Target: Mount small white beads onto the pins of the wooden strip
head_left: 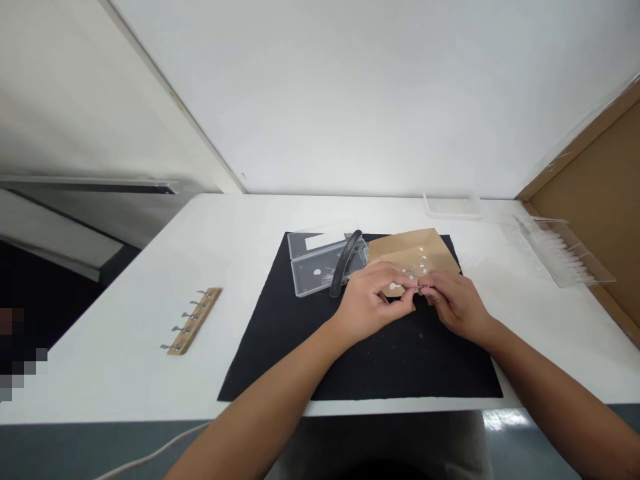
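Observation:
My left hand (374,293) and my right hand (457,303) meet over the front of a folded brown paper (415,240). The fingertips of both are pinched on a small thin metal piece (423,287), which bridges the short gap between them; its exact kind is too small to make out. Little white pieces (423,257) and tiny metal bits lie on the paper, partly hidden by my hands. Left of it, a clear plastic case (313,277) lies open with thin pieces inside. A black curved strip (345,263) rests across the case, close to my left hand.
Everything central lies on a black mat (400,367) on the white table (125,347). A wooden strip with several metal clips (193,323) is at the left. Clear plastic trays (560,253) stand at the right, near a brown board (600,187). A white cable (155,453) hangs below.

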The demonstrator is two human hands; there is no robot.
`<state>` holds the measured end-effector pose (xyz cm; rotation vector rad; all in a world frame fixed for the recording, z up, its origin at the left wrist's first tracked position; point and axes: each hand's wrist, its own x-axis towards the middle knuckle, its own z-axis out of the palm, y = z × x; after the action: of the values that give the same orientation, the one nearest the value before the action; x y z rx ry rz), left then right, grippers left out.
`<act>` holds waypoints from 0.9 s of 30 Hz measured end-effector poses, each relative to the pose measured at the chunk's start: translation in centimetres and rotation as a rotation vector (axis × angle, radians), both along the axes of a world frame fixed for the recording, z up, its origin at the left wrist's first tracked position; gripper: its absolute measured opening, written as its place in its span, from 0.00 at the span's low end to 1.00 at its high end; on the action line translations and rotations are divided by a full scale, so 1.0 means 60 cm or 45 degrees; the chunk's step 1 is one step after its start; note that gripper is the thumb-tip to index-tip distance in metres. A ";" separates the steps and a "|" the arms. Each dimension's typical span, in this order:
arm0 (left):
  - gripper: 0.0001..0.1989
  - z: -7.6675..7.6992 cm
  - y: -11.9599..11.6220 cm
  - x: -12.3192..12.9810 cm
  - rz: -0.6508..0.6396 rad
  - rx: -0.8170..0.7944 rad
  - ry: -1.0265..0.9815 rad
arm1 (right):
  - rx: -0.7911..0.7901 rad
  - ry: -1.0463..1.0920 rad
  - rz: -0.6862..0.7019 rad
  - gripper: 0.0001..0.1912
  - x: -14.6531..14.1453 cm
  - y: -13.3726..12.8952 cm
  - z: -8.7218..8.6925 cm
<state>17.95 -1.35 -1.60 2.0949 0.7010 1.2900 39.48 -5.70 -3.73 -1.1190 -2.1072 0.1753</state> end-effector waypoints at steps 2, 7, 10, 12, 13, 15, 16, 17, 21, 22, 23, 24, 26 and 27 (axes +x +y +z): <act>0.03 0.001 0.000 0.000 0.010 -0.015 -0.003 | -0.011 0.010 0.009 0.08 -0.001 0.000 0.000; 0.05 -0.001 -0.002 0.001 -0.010 -0.109 -0.036 | 0.000 0.015 0.021 0.08 -0.005 -0.001 0.001; 0.06 -0.003 -0.003 0.001 -0.012 -0.150 -0.041 | -0.002 0.037 0.037 0.07 -0.008 -0.002 0.003; 0.06 -0.004 -0.004 0.001 -0.002 -0.169 -0.036 | -0.023 0.067 0.062 0.08 -0.010 -0.002 0.005; 0.05 -0.004 -0.004 0.001 0.004 -0.178 -0.035 | -0.036 0.080 0.070 0.08 -0.011 -0.002 0.006; 0.05 -0.004 -0.005 0.001 0.011 -0.187 -0.035 | -0.072 0.095 0.073 0.09 -0.014 -0.002 0.010; 0.05 -0.004 -0.004 0.001 0.012 -0.187 -0.035 | -0.095 0.100 0.071 0.10 -0.015 -0.003 0.011; 0.05 -0.004 -0.004 0.001 0.011 -0.188 -0.033 | -0.119 0.107 0.070 0.10 -0.016 -0.004 0.013; 0.05 -0.004 -0.005 0.001 0.011 -0.185 -0.022 | -0.222 0.161 0.085 0.13 -0.021 -0.007 0.020; 0.05 -0.004 -0.005 0.001 0.016 -0.184 -0.018 | -0.248 0.178 0.087 0.14 -0.022 -0.007 0.022; 0.05 -0.004 -0.005 0.001 0.020 -0.185 -0.015 | -0.276 0.195 0.091 0.15 -0.023 -0.007 0.023; 0.04 -0.004 -0.006 0.001 0.024 -0.188 -0.014 | -0.303 0.212 0.093 0.15 -0.023 -0.007 0.023; 0.04 -0.003 -0.006 0.002 0.029 -0.198 -0.012 | -0.352 0.239 0.094 0.16 -0.023 -0.007 0.023; 0.04 -0.003 -0.007 0.002 0.031 -0.203 -0.012 | -0.371 0.251 0.096 0.16 -0.023 -0.007 0.023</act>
<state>18.04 -1.74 -1.78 1.9566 0.8003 1.2152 38.11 -6.12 -2.36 -1.1357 -1.9890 0.6200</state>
